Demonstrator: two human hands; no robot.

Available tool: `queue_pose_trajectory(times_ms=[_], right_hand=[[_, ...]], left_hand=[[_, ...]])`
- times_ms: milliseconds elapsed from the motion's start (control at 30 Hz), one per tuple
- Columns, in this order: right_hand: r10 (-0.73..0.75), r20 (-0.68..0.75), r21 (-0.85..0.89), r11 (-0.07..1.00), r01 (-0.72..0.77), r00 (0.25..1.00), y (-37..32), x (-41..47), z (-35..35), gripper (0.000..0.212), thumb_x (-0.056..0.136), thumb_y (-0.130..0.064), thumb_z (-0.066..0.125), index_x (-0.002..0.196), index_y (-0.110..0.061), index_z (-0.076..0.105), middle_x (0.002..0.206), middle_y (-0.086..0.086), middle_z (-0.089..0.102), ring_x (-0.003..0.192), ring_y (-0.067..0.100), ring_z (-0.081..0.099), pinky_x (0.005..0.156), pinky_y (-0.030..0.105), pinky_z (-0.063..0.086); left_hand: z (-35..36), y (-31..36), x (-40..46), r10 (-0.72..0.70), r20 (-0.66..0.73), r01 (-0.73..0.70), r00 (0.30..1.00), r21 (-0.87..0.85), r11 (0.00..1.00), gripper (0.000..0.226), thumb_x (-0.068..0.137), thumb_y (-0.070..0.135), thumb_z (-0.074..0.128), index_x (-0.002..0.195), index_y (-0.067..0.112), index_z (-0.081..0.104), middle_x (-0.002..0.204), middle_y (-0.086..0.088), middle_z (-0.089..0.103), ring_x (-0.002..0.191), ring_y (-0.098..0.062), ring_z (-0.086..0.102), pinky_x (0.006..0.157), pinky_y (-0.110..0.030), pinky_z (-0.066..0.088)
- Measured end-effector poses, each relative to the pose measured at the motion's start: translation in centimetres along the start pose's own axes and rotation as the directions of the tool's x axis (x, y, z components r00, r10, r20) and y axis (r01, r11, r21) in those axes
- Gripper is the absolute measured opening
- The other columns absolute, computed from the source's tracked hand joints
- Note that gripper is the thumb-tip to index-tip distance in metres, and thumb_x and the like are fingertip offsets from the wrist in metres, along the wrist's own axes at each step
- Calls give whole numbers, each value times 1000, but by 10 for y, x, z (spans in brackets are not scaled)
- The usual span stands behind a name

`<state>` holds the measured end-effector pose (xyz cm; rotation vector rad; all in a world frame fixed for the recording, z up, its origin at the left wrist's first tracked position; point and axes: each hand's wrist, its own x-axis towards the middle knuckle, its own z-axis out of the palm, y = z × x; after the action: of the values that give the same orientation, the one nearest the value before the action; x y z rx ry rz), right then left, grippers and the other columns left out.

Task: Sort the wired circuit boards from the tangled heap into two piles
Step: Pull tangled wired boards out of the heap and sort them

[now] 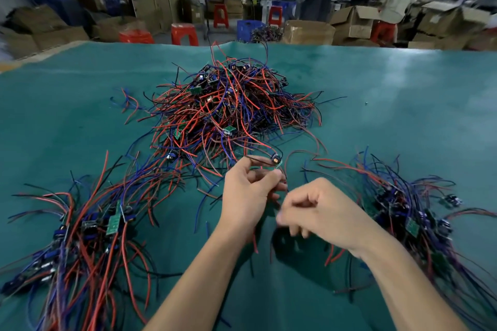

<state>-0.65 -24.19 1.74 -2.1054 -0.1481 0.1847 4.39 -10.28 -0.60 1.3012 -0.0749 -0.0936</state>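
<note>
My left hand [248, 196] pinched a light, floppy wired board [275, 162] by its leads, and my right hand's [320, 212] curled fingers seemingly gripped its trailing wires.

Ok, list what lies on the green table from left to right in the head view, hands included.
Left pile of wired boards → left hand pinching one wired board → right hand → right pile of wired boards. The tangled heap sits farther back, above the middle.
</note>
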Motion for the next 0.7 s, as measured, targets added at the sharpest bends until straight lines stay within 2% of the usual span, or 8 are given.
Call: queue_pose_trajectory(times_ms=[67, 133, 233, 333, 433, 567, 633, 700], right_hand=[[22, -324, 12, 1000, -20, 946, 8, 6, 3, 20, 75, -42, 67, 73, -24, 74, 57, -1, 66, 49, 8, 54, 56, 28, 43], [78, -522, 141, 990, -4, 849, 10, 10, 7, 21, 76, -49, 66, 83, -30, 74, 64, -4, 69, 56, 10, 60, 60, 38, 51], [133, -495, 351, 935, 58, 858, 8, 13, 11, 24, 78, -44, 75, 95, -26, 77, 80, 2, 76, 68, 13, 65, 62, 36, 52], [146, -490, 492, 860, 134, 859, 7, 12, 6, 7, 89, -16, 78, 89, -22, 82, 83, 4, 77, 70, 10, 66, 55, 22, 50], [199, -472, 622, 765, 164, 859, 5, 9, -1, 15, 90, -9, 73, 84, -20, 82, 88, 7, 78, 73, 14, 66, 54, 22, 50], [237, -437, 713, 680, 173, 867, 3, 9, -5, 10, 79, -6, 77, 76, -15, 81, 93, 12, 77, 75, 14, 65, 56, 22, 47], [234, -386, 769, 617, 170, 892, 3, 9, -6, 6, 67, -9, 78, 71, -12, 81, 83, 9, 74, 67, 13, 62, 54, 21, 45], [239, -357, 765, 630, 136, 903, 3, 9, -7, 8, 63, -12, 80, 71, -10, 80, 73, 7, 68, 59, 13, 56, 51, 21, 41]], left_hand=[[-1, -3, 1, 81, 11, -81, 997, 107, 991, 17, 87, -5, 67, 94, 10, 62, 71, -9, 72, 60, -18, 68, 54, -28, 54], [-1, -4, 1, 157, 59, -166, 986, 217, 962, 20, 86, -3, 68, 91, 16, 64, 67, -7, 70, 60, -23, 69, 58, -32, 55], [1, -7, -2, 249, 189, -303, 950, 365, 880, 22, 85, 3, 69, 89, 24, 67, 63, -4, 69, 59, -28, 66, 63, -36, 55], [3, -6, -3, 253, 242, -331, 937, 376, 866, 21, 87, 2, 67, 91, 21, 71, 67, -6, 71, 61, -30, 65, 60, -34, 53], [4, -1, -5, 150, 196, -190, 969, 204, 960, 19, 94, -1, 58, 93, 14, 70, 77, -10, 73, 62, -19, 69, 53, -26, 51], [4, 7, -7, -87, 213, 88, 973, 4, 996, 22, 102, 19, 52, 94, 4, 67, 84, -13, 74, 68, -20, 72, 54, -22, 53], [2, 7, -7, -81, 286, 69, 955, 50, 996, 28, 99, 26, 59, 95, -1, 67, 83, -14, 74, 69, -20, 72, 55, -22, 53], [1, 6, -8, -38, 346, -8, 937, 132, 991, 25, 94, 23, 66, 93, -2, 67, 80, -13, 74, 67, -20, 71, 55, -23, 52]])
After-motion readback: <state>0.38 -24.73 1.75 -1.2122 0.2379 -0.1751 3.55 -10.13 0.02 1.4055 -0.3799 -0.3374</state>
